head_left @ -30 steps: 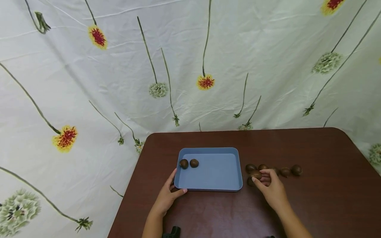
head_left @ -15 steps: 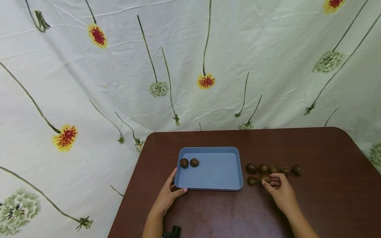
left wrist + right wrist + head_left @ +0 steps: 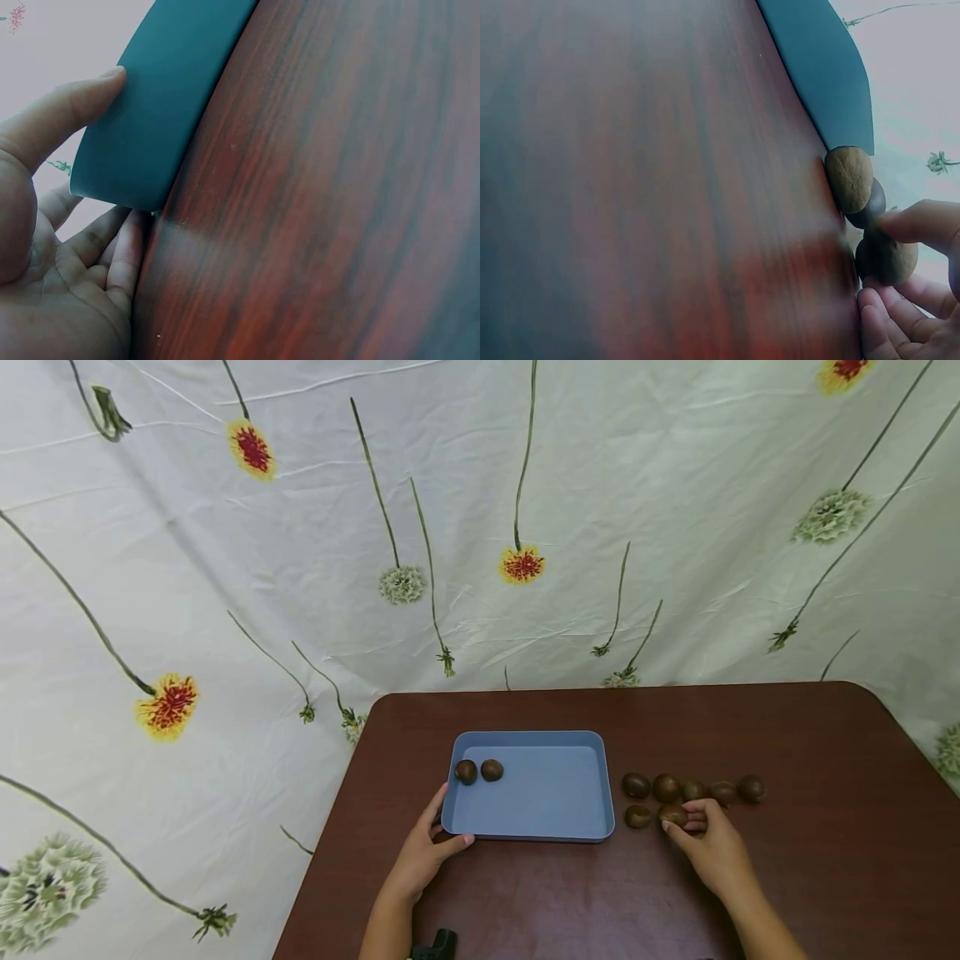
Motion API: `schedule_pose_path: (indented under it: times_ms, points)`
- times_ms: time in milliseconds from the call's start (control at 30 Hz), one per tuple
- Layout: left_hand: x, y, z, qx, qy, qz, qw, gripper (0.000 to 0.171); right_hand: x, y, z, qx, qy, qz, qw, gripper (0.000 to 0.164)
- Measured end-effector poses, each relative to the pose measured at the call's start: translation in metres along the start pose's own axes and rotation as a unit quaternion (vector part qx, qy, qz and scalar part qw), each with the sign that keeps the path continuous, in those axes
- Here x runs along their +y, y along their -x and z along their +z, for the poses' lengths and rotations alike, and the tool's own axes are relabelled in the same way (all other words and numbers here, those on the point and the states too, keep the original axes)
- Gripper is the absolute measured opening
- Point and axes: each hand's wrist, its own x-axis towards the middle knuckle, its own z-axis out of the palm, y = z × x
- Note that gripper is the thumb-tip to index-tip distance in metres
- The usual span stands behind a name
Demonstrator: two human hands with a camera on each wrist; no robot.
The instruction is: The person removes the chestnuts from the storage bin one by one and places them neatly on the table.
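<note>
My left hand holds the near left corner of a shallow blue tray, thumb on its front wall and fingers at its left side. Two brown chestnuts sit in the tray's upper left. Right of the tray, my right hand pinches another chestnut between thumb and fingertips, low at the tabletop. Just left of it lies a single chestnut; in the right wrist view, this one shows a matte brown face. Behind them several more chestnuts form a row.
All of this is on a dark brown wooden table with rounded far corners. A pale cloth printed with flowers hangs behind it. A small black object shows beside the left forearm at the bottom edge.
My right hand has moved right with the pinched chestnut, from above the near left chestnut down to a spot beside it. My left hand and the tray stay in place.
</note>
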Motion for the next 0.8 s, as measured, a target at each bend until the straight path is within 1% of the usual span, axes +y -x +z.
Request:
schedule_pose_path:
  times_ms: [233, 567, 800]
  points:
    - [0.0002, -0.0002, 0.0007, -0.003, 0.006, 0.001, 1.0, 0.101, 0.0019, -0.0013, 0.0004, -0.007, 0.016, -0.009, 1.0, 0.062]
    - [0.0006, -0.0005, 0.0009, 0.002, -0.001, 0.0, 1.0, 0.101, 0.0023, -0.0023, 0.0034, 0.003, 0.03, -0.015, 0.999, 0.056]
    - [0.0009, -0.0006, 0.001, 0.003, 0.001, 0.001, 1.0, 0.101, 0.0038, -0.0026, 0.005, 0.01, 0.032, -0.019, 0.999, 0.056]
